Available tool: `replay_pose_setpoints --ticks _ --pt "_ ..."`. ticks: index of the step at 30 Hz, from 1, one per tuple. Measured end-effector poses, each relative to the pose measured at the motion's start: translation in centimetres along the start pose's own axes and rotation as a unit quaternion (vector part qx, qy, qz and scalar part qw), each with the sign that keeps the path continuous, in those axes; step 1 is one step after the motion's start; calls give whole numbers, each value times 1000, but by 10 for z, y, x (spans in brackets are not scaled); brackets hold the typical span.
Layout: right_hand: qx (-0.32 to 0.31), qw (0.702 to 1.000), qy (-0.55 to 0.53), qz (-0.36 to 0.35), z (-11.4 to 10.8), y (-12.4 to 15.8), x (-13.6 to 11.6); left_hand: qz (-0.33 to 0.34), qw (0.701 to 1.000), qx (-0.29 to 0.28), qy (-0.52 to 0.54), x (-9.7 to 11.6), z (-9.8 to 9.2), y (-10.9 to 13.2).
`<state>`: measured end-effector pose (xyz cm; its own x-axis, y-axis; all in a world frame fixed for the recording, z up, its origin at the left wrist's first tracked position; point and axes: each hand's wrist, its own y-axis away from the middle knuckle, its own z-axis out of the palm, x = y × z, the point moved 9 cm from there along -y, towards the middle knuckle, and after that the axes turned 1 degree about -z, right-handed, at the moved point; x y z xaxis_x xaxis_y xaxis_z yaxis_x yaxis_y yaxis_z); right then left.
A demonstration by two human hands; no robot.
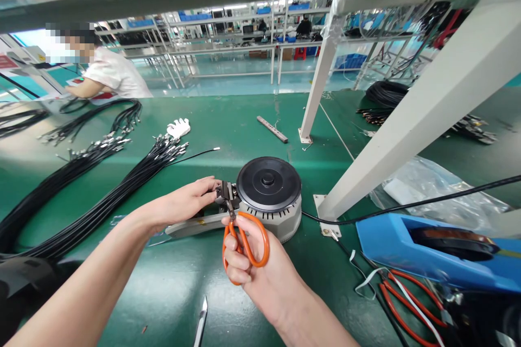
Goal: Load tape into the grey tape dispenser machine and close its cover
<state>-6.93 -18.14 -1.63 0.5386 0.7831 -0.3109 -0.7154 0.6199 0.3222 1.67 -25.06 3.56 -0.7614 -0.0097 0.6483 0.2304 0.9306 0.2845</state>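
Observation:
My right hand (254,268) is closed on the orange-handled scissors (245,244), whose short blades point up at the front of a round black-topped tape dispenser (268,192) on the green table. My left hand (191,201) reaches in from the left, its fingers pinched at the dispenser's small metal outlet piece (226,192), right by the scissor tips. What the left fingers pinch is too small to name.
Bundles of black cables (81,173) lie at the left, with a white glove (178,128) beyond them. A white frame leg (407,130) slants across the right. A blue tool (427,252), red-handled pliers (407,303) and a clear bag (435,190) sit at the right. A co-worker (108,73) is at the far left.

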Motion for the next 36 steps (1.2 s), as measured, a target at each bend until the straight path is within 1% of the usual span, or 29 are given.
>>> replay_pose_setpoints --ticks 11,20,23,27,32,36 --pt "5 1000 5 0 -2 4 -1 -11 1000 -7 17 -4 0 2" --pt "28 999 14 -5 1 4 -3 -19 999 -25 34 -3 1 0" --pt "33 999 11 -6 1 4 -3 -24 998 -23 46 -6 0 0" --pt "42 999 11 3 1 3 -4 -37 998 -8 51 -14 -2 0" --pt "43 999 15 -8 1 1 -5 -37 997 -12 59 -12 -1 0" --pt "53 998 22 -29 -2 1 -4 -53 997 -20 60 -10 0 2"
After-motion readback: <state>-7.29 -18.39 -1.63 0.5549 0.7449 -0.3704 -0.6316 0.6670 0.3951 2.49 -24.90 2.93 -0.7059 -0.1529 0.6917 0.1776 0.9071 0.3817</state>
